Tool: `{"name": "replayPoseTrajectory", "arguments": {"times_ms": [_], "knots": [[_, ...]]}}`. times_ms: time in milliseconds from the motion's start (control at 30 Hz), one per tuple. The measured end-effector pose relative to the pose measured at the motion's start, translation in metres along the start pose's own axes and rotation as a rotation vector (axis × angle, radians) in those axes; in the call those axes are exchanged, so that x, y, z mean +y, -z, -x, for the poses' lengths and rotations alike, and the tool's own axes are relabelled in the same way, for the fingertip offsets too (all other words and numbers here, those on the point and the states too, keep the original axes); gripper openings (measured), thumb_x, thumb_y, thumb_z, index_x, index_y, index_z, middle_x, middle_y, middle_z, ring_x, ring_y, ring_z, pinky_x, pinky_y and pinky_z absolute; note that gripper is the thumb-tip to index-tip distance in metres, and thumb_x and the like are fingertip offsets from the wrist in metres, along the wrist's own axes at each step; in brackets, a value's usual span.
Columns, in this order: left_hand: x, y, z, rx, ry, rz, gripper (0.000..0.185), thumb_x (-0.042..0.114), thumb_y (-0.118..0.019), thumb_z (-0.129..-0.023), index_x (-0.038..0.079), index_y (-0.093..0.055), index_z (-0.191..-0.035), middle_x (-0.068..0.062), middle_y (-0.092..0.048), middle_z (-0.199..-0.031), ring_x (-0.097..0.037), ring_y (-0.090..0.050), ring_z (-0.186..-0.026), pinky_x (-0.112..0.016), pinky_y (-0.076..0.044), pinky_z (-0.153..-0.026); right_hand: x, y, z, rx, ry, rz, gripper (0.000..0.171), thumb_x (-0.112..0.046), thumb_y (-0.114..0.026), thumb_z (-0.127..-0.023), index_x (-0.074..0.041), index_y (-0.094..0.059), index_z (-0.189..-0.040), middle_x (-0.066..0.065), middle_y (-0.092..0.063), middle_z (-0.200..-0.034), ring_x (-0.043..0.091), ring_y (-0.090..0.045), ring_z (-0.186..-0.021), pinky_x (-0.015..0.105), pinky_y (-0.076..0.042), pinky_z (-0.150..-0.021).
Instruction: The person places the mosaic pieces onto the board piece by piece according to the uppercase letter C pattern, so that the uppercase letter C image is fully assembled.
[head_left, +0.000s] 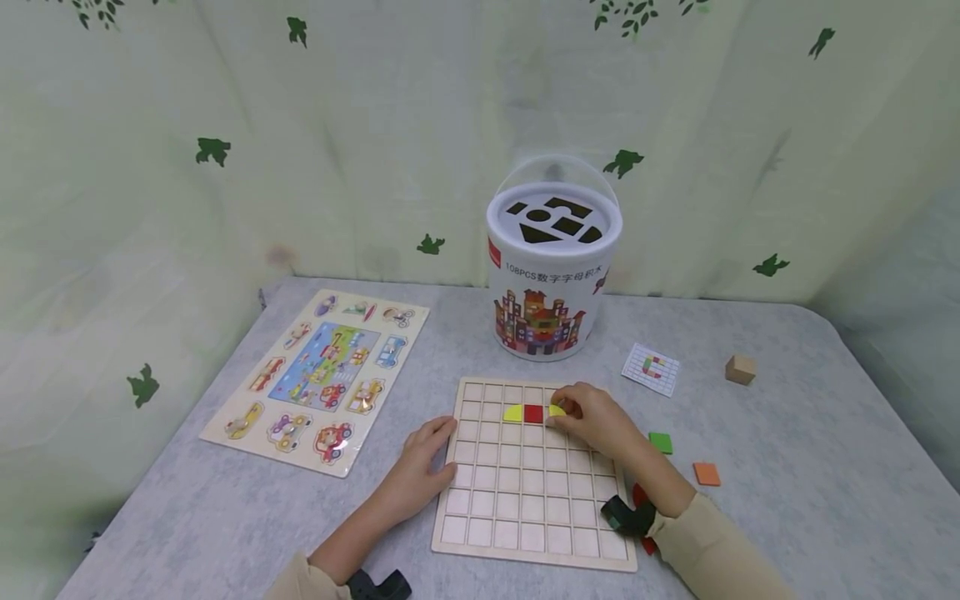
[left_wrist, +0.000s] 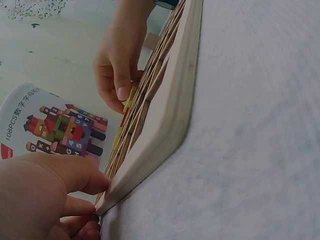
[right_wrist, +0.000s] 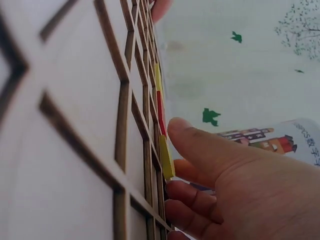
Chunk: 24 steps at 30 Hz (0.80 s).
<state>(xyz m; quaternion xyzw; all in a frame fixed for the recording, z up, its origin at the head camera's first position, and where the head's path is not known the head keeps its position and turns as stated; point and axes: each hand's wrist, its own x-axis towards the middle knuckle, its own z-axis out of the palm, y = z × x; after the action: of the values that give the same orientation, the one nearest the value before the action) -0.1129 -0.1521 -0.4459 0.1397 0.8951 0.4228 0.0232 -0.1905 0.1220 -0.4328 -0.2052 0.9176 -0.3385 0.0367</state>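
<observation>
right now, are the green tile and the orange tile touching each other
Apart: the head view shows bare tabletop between the green tile and the orange tile.

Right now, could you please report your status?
Left hand touching left edge of grid board. Right hand pinching right-hand yellow piece beside red square. Nothing visibly blocking.

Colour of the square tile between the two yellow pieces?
Red. The square tile shows best in the head view.
</observation>
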Motion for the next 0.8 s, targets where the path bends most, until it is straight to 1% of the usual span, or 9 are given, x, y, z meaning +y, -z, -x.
{"name": "replayPoseTrajectory", "arguments": {"times_ms": [233, 600, 700, 800], "knots": [[0.0006, 0.0008, 0.0003, -0.001, -0.003, -0.008, 0.056, 0.004, -0.059, -0.082, -0.006, -0.037, -0.133, -0.018, -0.034, -0.136, -0.034, -0.026, -0.125, -0.048, -0.027, -0.097, 0.0031, 0.0002, 0.003, -0.016, 0.001, -0.1, 0.019, -0.011, -0.064, -0.082, -0.011, -0.065, -0.101, -0.002, -0.05, -0.079, 0.014, -0.044, -0.069, 0.027, -0.039, -0.058], [0.0004, 0.001, -0.0003, -0.003, 0.001, -0.024, 0.057, 0.004, -0.059, -0.083, -0.006, -0.036, -0.134, -0.017, -0.033, -0.137, -0.033, -0.026, -0.125, -0.048, -0.027, -0.097, 0.0015, -0.0007, 0.004, -0.022, 0.012, -0.113, 0.013, -0.01, -0.066, -0.082, -0.011, -0.066, -0.094, -0.005, -0.054, -0.079, 0.014, -0.046, -0.069, 0.026, -0.041, -0.059], [0.0002, 0.0009, 0.0, -0.003, 0.001, -0.022, 0.057, 0.004, -0.059, -0.083, -0.005, -0.036, -0.134, -0.017, -0.033, -0.137, -0.033, -0.026, -0.125, -0.048, -0.027, -0.097, 0.0011, 0.0005, 0.0048, -0.033, 0.009, -0.111, 0.018, -0.011, -0.066, -0.082, -0.01, -0.065, -0.099, -0.003, -0.054, -0.08, 0.014, -0.046, -0.07, 0.027, -0.041, -0.06], [0.0002, 0.0007, 0.0002, -0.008, 0.002, -0.014, 0.057, 0.005, -0.058, -0.083, -0.005, -0.036, -0.134, -0.017, -0.033, -0.137, -0.033, -0.025, -0.126, -0.048, -0.027, -0.097, -0.0008, 0.004, 0.0067, -0.034, -0.019, -0.123, 0.025, -0.014, -0.065, -0.083, -0.008, -0.063, -0.107, -0.003, -0.055, -0.085, 0.014, -0.047, -0.074, 0.028, -0.042, -0.063]]}}
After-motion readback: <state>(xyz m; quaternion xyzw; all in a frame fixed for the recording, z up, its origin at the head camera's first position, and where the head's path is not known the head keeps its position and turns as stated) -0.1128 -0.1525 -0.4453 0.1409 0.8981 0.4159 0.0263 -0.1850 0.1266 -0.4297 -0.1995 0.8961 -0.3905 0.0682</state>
